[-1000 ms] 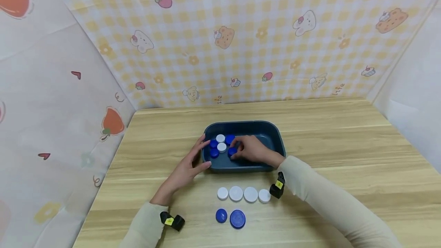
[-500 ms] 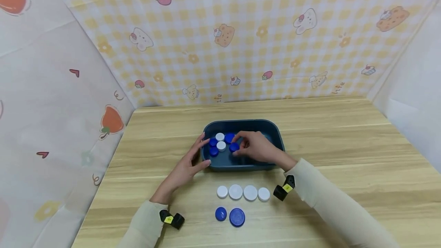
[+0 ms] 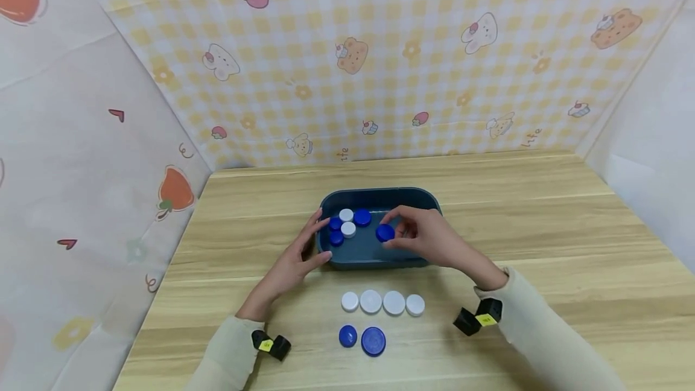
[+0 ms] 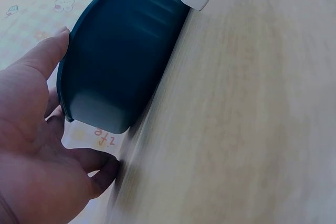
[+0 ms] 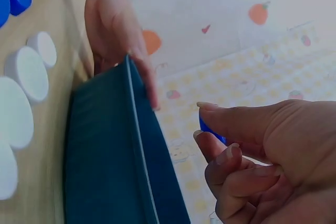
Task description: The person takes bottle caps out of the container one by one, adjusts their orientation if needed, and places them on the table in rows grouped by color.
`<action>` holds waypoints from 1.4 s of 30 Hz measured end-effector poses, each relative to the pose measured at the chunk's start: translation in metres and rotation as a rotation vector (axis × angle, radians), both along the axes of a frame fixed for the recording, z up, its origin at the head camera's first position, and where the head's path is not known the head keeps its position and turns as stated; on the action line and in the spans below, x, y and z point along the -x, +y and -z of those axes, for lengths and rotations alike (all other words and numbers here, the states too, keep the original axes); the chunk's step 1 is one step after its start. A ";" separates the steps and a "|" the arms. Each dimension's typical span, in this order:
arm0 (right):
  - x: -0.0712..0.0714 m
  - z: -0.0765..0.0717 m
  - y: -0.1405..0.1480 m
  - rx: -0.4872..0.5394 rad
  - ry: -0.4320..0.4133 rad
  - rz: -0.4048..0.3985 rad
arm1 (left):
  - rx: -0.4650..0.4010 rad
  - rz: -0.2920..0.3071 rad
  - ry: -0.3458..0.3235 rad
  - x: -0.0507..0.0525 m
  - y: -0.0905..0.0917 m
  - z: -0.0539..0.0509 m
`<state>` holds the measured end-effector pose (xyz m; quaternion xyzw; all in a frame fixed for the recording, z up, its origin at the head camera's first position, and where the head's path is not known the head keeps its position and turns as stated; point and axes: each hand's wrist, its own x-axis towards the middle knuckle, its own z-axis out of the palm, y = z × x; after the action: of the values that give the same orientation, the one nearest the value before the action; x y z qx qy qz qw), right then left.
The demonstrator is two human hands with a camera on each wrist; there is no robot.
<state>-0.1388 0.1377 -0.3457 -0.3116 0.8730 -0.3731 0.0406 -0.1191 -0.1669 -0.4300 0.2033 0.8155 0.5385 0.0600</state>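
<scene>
A dark teal tray [image 3: 358, 263] stands on the table, with several blue and white caps in its left part, among them a white cap [image 3: 348, 230] and a larger blue cap [image 3: 362, 217]. Over the tray my right hand [image 3: 429, 235] pinches a blue cap [image 3: 385, 233] between thumb and fingers; the right wrist view shows that cap [image 5: 210, 130] held above the tray's rim. My left hand [image 3: 290, 270] rests at the tray's left end, fingers spread; in the left wrist view the thumb touches the tray wall [image 4: 115, 51].
In front of the tray lies a row of white caps, one of them a large white cap [image 3: 371, 301]. Nearer the front edge are a small blue cap [image 3: 348, 336] and a large blue cap [image 3: 373, 341]. A patterned cloth [image 3: 304, 65] hangs behind the table.
My right hand has lifted the blue cap from among the others in the tray and moved to the right with it. My left hand stays at the tray's left end.
</scene>
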 end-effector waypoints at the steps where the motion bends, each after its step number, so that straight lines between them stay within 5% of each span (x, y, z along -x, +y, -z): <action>1: -0.003 -0.001 0.002 -0.001 -0.004 -0.006 | 0.001 -0.001 0.002 0.000 0.000 0.000; 17: -0.060 0.018 0.016 -0.022 -0.125 -0.115 | 0.019 -0.015 0.000 -0.002 0.002 -0.002; 24: -0.074 0.036 0.011 -0.067 -0.235 -0.126 | 0.020 -0.015 0.000 0.000 0.001 0.001; 42: -0.103 0.057 0.009 -0.148 -0.235 -0.107 | 0.014 -0.027 -0.012 0.001 0.001 0.004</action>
<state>-0.0358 0.1464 -0.4023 -0.3080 0.8694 -0.3390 0.1853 -0.1197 -0.1655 -0.4337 0.1887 0.8214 0.5349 0.0590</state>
